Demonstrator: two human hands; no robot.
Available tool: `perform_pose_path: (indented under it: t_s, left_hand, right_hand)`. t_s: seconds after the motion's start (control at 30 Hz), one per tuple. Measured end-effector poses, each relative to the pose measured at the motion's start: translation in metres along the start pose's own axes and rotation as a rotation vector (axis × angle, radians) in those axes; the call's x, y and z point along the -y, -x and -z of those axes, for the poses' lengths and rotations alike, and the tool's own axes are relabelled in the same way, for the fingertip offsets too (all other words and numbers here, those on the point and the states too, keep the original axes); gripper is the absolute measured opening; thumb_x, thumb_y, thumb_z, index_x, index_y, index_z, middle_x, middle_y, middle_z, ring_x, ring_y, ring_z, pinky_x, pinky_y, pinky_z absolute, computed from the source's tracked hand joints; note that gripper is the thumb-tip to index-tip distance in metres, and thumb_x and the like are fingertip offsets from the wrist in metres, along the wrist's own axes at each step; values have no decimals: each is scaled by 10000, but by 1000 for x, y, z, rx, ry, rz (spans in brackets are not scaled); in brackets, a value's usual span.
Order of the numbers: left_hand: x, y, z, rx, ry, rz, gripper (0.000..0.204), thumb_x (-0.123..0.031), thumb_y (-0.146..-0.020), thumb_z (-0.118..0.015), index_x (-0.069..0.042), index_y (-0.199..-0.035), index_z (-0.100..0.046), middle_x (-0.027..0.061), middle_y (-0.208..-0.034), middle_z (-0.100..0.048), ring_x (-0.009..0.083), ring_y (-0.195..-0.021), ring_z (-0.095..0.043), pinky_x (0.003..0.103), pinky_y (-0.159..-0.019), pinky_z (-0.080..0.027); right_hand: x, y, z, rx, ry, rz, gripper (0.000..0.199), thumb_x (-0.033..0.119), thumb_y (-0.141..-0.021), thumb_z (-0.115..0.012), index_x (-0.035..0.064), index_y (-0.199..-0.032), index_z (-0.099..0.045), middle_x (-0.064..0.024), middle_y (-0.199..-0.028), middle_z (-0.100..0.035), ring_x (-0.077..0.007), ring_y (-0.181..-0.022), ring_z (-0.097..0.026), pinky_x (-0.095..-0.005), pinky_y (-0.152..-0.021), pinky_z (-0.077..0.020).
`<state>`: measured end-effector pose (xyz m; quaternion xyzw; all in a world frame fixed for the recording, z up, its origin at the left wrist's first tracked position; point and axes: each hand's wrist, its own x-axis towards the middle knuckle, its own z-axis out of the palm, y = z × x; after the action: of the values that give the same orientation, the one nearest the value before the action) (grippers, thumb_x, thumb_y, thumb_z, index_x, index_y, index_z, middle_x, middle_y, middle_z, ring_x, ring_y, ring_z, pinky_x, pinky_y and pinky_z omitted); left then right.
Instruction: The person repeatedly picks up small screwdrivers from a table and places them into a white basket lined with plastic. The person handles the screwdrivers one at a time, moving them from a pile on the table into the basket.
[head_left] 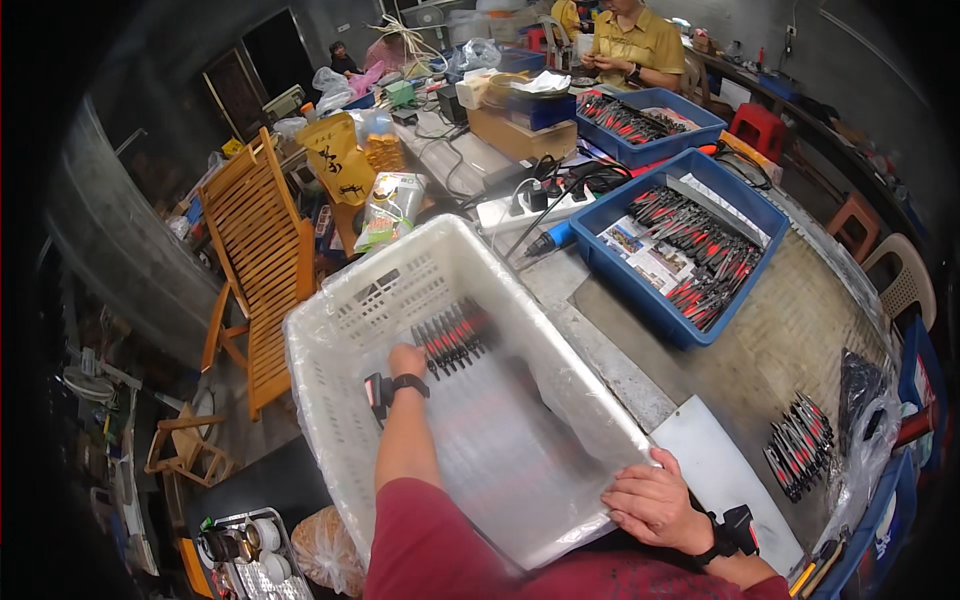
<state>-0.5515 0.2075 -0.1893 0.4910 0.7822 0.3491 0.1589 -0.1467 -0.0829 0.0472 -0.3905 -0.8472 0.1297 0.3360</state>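
Inside a white plastic crate (pixel 555 360) lined with clear film, a row of slim black-and-red tools (pixel 450 338) lies side by side; their exact kind is too small to tell. My left hand (pixel 406 362) reaches down to the left end of this row, its fingers drawn together. What they hold, if anything, is hidden by the hand. On the crate's near right corner rests my right hand (pixel 655 502), fingers curled over the rim and gripping it. Both wrists wear black straps with a small device.
Right of the crate, a blue bin (pixel 660 300) holds many such tools on printed paper, and another blue bin (pixel 650 125) stands behind it. More tools (pixel 798 446) lie on the table beside a white board (pixel 725 480). A wooden chair (pixel 255 290) stands left; a person (pixel 635 50) works behind.
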Motion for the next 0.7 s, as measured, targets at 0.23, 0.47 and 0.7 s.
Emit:
perform_pose_path:
  t_s: [0.23, 0.47, 0.7]
  left_hand:
    - [-5, 1, 2, 16, -28, 17, 174, -89, -710, -621, 38, -610, -555, 113, -482, -533, 206, -392, -533, 319, -374, -406]
    - [-16, 6, 9, 72, -45, 159, 232, -209, -677, -629, 23, -681, -634, 234, -723, -592, 369, -744, -587, 415, -689, -460]
    - [-8, 1, 3, 69, 16, 192, 221, -196, -681, -622, 24, -693, -636, 235, -723, -594, 370, -743, -590, 413, -692, -463]
  right_hand:
    - [1, 0, -1, -22, -11, -7, 174, 138, -660, -647, 112, -831, -626, -18, -817, -599, -172, -843, -563, -384, -959, -248]
    - [0, -1, -1, -29, -5, -8, 181, 136, -654, -648, 112, -832, -626, -17, -812, -598, -170, -834, -562, -381, -962, -246]
    - [0, 1, -1, -25, -9, 2, 190, 137, -653, -639, 115, -842, -624, -16, -819, -595, -170, -835, -562, -385, -958, -251]
